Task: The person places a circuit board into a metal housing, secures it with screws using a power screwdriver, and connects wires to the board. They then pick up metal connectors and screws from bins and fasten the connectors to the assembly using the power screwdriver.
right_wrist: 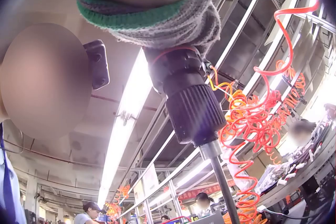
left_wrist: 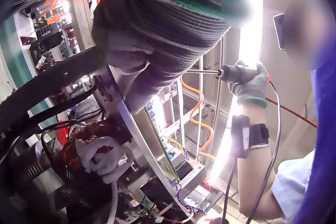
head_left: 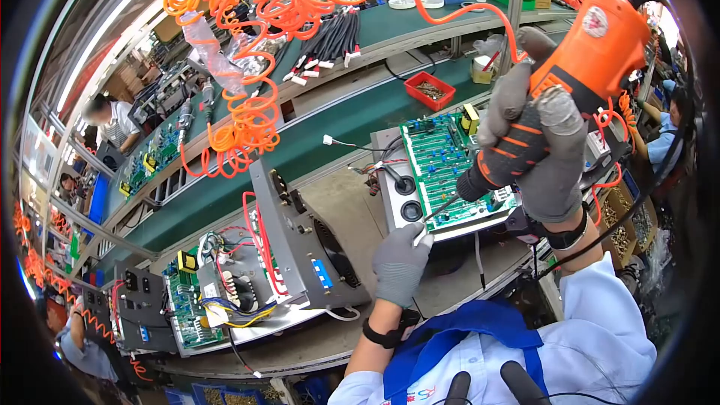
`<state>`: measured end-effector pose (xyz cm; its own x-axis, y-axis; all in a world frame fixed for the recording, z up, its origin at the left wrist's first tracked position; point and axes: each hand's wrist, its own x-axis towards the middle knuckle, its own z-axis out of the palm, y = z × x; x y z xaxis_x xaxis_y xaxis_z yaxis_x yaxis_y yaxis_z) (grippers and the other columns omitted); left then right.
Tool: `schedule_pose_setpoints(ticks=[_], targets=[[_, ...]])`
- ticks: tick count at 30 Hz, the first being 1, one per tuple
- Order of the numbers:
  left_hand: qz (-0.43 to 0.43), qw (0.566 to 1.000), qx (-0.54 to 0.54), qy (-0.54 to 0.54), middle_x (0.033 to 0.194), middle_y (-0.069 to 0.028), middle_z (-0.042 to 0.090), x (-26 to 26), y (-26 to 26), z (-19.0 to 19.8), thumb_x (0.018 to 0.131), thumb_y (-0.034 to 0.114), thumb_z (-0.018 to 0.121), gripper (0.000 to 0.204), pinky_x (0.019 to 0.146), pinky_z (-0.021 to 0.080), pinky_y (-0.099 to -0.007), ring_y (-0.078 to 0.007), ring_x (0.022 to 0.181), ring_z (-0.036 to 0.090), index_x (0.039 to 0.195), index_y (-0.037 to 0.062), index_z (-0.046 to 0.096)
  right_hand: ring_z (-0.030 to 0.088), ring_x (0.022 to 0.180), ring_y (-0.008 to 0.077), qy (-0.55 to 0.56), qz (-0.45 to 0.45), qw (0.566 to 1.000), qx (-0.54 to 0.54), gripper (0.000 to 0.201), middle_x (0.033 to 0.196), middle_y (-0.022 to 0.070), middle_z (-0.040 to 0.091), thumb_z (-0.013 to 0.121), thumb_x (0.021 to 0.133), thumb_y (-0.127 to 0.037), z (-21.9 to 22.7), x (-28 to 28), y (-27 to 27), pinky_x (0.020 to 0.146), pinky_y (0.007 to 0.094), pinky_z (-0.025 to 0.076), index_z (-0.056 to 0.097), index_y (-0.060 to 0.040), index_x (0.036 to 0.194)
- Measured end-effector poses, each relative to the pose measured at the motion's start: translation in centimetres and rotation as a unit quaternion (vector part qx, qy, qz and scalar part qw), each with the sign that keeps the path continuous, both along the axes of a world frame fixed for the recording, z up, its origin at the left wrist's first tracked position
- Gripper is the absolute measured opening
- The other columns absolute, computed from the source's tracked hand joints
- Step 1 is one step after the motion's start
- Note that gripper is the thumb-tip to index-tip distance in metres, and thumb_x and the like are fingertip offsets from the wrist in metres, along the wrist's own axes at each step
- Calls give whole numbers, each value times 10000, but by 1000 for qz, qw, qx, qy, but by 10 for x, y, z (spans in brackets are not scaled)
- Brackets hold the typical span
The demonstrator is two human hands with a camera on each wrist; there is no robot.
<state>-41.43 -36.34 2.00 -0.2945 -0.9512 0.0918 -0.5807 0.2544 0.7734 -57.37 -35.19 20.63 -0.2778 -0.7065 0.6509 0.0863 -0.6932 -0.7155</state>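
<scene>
My gloved right hand (head_left: 553,180) grips an orange and black electric drill (head_left: 592,49), its fingers wrapped round the handle and body. The drill's long thin bit (head_left: 442,209) slants down to the near left corner of a green circuit board (head_left: 442,172), which lies on a metal chassis (head_left: 395,199). At that corner is my gloved left hand (head_left: 401,264), fingertips right beside the bit's tip. In the left wrist view, the left glove (left_wrist: 163,35) lies against a metal panel's edge; I cannot tell what its fingertips hold. The right wrist view shows the drill's ribbed black collar (right_wrist: 194,111) and steel shank.
Left of the board stands another opened unit with a grey panel (head_left: 289,232), wiring and a board (head_left: 187,304). Behind run a green conveyor (head_left: 322,131) and a red screw bin (head_left: 429,91). Orange coiled hoses (head_left: 244,127) hang nearby; a black cord (head_left: 637,202) passes my right arm.
</scene>
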Motion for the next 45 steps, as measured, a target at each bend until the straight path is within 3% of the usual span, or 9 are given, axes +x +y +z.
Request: schedule_pose_setpoints(ticks=[8, 10, 20, 22, 28, 30, 34, 39, 45], targets=[[16, 999, -31, -10, 787, -159, 650, -8, 1, -2, 781, 264, 675, 279, 642, 471, -375, -300, 723, 632, 970, 60, 692, 511, 644, 119, 28, 19, 998, 47, 577, 786, 29, 475, 584, 886, -307, -3, 2, -1, 569, 292, 488, 358, -14, 1329], [21, 999, -29, -8, 760, -157, 643, -8, 2, -2, 781, 265, 675, 269, 623, 465, -379, -300, 699, 625, 958, 63, 696, 581, 600, 128, -24, 28, 999, 36, 497, 747, 51, 570, 600, 849, -125, -3, 4, -3, 566, 281, 497, 398, 38, 1272], [14, 999, -25, -16, 811, -133, 639, -10, 3, 2, 811, 293, 641, 248, 649, 475, -407, -313, 748, 621, 941, 85, 677, 555, 595, 139, 56, 23, 995, 73, 520, 762, 55, 527, 592, 843, -197, -4, 10, -12, 551, 292, 509, 382, -23, 1286], [12, 999, -35, -27, 814, -131, 640, -11, 4, 1, 813, 306, 642, 264, 649, 476, -406, -309, 749, 621, 953, 85, 675, 578, 548, 87, 36, 67, 994, 82, 259, 666, 12, 575, 684, 803, -129, -2, 13, -20, 500, 232, 464, 556, -9, 993], [73, 989, -130, 4, 815, -110, 632, -19, 6, 0, 786, 310, 691, 380, 646, 479, -396, -286, 732, 619, 1078, 74, 629, 549, 517, 54, 43, 90, 986, 136, 233, 629, -10, 549, 716, 778, -149, 4, 23, -36, 461, 213, 439, 548, -48, 902], [-37, 993, -98, 59, 868, -121, 638, -16, 1, 2, 764, 311, 717, 487, 671, 488, -386, -284, 762, 627, 1161, 65, 580, 528, 496, 51, 56, 102, 981, 155, 253, 612, -16, 528, 724, 761, -157, 6, 28, -37, 447, 221, 433, 523, -63, 883], [-40, 999, -1, 36, 945, -144, 644, -15, -4, -2, 753, 326, 725, 555, 712, 496, -378, -295, 824, 635, 1205, 54, 550, 527, 486, 58, 29, 111, 983, 144, 264, 606, -15, 524, 721, 756, -159, 2, 31, -44, 437, 222, 427, 526, -55, 899], [42, 991, -126, 19, 912, -134, 648, -18, -3, -9, 762, 343, 715, 489, 676, 506, -359, -282, 797, 644, 1123, 37, 590, 558, 497, 87, 46, 92, 977, 186, 324, 616, 8, 548, 711, 772, -166, 5, 19, -49, 476, 240, 461, 524, -24, 994], [10, 989, -146, -2, 796, -140, 618, -15, -1, -10, 765, 374, 721, 473, 609, 476, -383, -310, 708, 611, 1075, 33, 612, 549, 568, 83, -46, 119, 979, 157, 378, 702, 18, 547, 686, 794, -161, 5, 15, -48, 507, 256, 495, 515, -35, 1106]])
